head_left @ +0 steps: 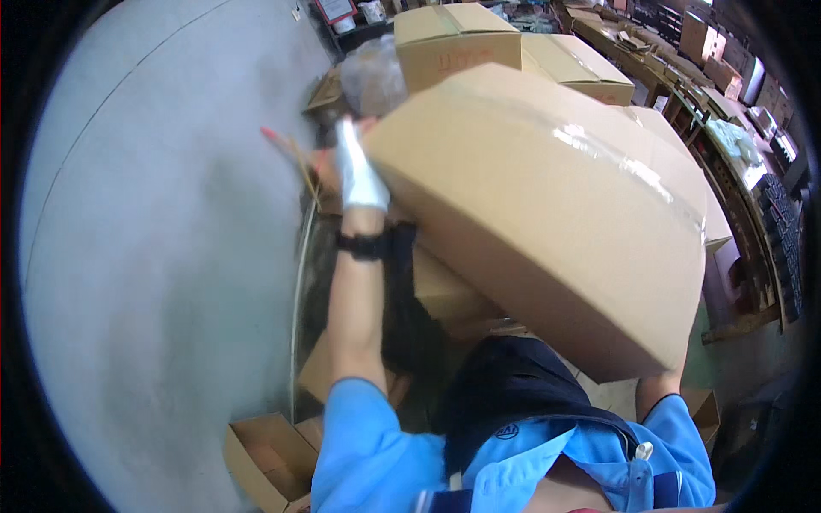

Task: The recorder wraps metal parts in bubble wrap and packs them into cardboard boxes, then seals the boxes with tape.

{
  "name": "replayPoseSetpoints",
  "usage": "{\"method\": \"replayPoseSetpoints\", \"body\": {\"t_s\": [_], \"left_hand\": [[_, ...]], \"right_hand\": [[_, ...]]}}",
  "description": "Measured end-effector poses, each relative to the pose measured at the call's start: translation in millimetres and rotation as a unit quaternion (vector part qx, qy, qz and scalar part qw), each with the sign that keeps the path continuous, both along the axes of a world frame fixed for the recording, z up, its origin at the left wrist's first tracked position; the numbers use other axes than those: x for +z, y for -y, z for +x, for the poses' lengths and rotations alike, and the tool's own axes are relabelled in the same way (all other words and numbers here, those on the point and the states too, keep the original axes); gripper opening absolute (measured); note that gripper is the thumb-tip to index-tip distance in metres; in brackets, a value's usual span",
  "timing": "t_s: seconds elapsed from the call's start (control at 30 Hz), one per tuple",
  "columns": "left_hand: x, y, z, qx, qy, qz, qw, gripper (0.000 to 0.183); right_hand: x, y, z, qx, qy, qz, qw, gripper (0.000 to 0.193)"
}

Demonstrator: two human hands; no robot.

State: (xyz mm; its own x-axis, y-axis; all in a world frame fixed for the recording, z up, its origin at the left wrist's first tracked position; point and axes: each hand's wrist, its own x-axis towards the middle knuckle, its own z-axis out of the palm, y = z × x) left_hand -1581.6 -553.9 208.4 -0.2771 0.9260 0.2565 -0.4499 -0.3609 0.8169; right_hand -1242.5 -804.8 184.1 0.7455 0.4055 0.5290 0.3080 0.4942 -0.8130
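Note:
A large taped cardboard box is tilted in front of me and fills much of the head view. My left hand, in a white glove and blurred, grips the box at its far left end. A black band circles that wrist. Left of this hand, a thin stick-like thing with a red tip shows; whether the hand touches it I cannot tell. On the right, my forearm runs up under the box's near right corner. The box hides my right hand and its fingers.
More closed cardboard boxes are stacked behind the held one, beside a clear plastic bag. An open cardboard box lies on the floor at lower left. Along the right runs a cluttered workbench. Grey floor spreads at left.

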Motion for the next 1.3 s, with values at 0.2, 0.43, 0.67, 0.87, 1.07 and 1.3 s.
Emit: {"method": "replayPoseSetpoints", "body": {"t_s": [0.2, 0.43, 0.67, 0.87, 1.07, 1.3], "left_hand": [[-9, -68, 14, -0.202, 0.024, -0.134, 0.97, 0.057], [-31, 137, 13, -0.178, -0.364, 0.18, 0.896, 0.098], [-84, 280, 75, -0.007, -0.497, 0.309, 0.811, 0.121], [-73, 266, 66, 0.042, -0.554, 0.331, 0.763, 0.123], [-51, 220, -15, -0.114, -0.514, 0.186, 0.829, 0.135], [-111, 231, 24, 0.13, -0.315, 0.198, 0.919, 0.113]], "right_hand": [[-1, -76, 49, 0.04, -0.093, -0.067, 0.993, 0.046], [-44, 2, 92, 0.078, -0.206, -0.146, 0.964, 0.052], [-86, 12, 145, 0.117, -0.319, -0.218, 0.915, 0.057], [-127, 31, 240, 0.34, -0.165, -0.169, 0.91, 0.069], [-110, 34, 142, 0.191, -0.17, -0.139, 0.957, 0.059], [-93, 41, 64, 0.261, -0.089, -0.065, 0.959, 0.049]]}}
